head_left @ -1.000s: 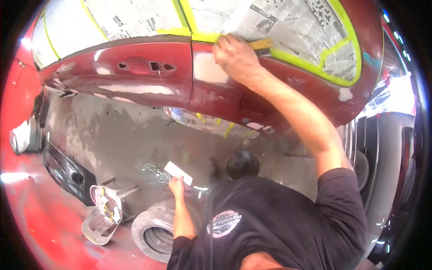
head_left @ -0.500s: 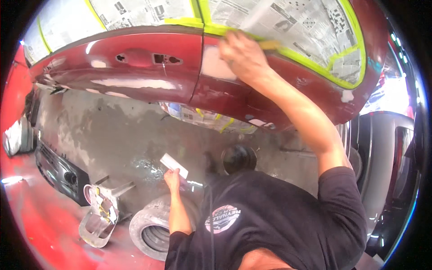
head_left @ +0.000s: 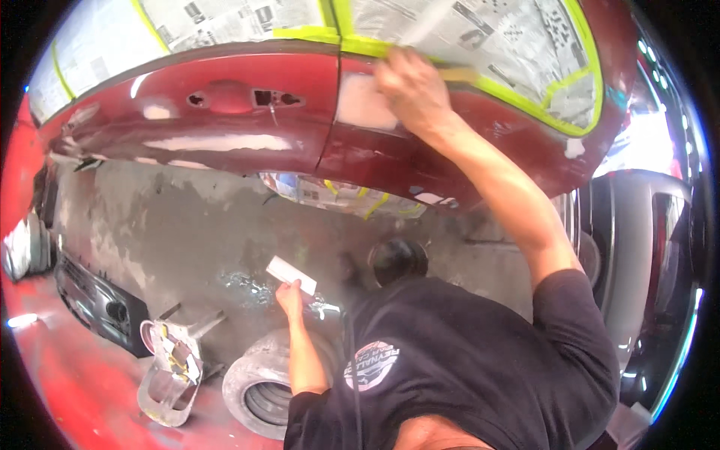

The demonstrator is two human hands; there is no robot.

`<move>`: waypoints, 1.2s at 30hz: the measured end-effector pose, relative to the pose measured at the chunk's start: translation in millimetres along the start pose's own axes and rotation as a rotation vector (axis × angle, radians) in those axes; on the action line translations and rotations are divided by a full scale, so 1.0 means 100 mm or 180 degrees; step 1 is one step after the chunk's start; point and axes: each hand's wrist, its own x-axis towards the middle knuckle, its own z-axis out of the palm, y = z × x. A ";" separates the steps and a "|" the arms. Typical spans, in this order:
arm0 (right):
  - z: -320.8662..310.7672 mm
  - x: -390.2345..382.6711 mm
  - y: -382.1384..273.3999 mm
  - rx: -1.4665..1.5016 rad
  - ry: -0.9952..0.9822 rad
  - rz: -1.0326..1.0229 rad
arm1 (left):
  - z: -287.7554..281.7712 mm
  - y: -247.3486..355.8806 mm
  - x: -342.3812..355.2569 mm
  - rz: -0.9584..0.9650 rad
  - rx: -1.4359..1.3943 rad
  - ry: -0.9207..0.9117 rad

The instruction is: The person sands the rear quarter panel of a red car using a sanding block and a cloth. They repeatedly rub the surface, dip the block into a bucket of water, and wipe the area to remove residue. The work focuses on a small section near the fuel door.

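My right hand is closed around a flat, yellowish tool, whose end sticks out to the right of the fingers. Most of the tool is hidden by the hand, so its exact kind does not show. The fingers are at the right edge of a pale pink filler patch on the dark red car panel, just below the taped window. Low at the left of my body, my left hand grips a white rectangular board by its near edge, holding it above the floor.
Newspaper and yellow-green tape mask the car windows. Behind my left arm stand stacked tyres and a worn stool with odds and ends. A black panel lies farther left. A dark round container stands before me.
My right hand has shifted slightly right along the panel, still gripping the tool. My left hand keeps hold of the board. The whole view has tilted a little.
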 end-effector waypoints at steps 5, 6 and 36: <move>0.06 0.35 -0.27 -0.0251 -0.0009 -0.0139 | 0.05 -0.11 0.00 0.0149 0.0357 -0.0207; -0.03 0.24 -0.23 -0.0287 -0.0054 -0.0070 | 0.01 -0.19 0.04 0.0235 0.0469 -0.0236; -0.95 -1.94 1.54 -0.0393 0.0090 0.0301 | 0.64 0.26 -0.08 0.1002 0.1448 -0.1064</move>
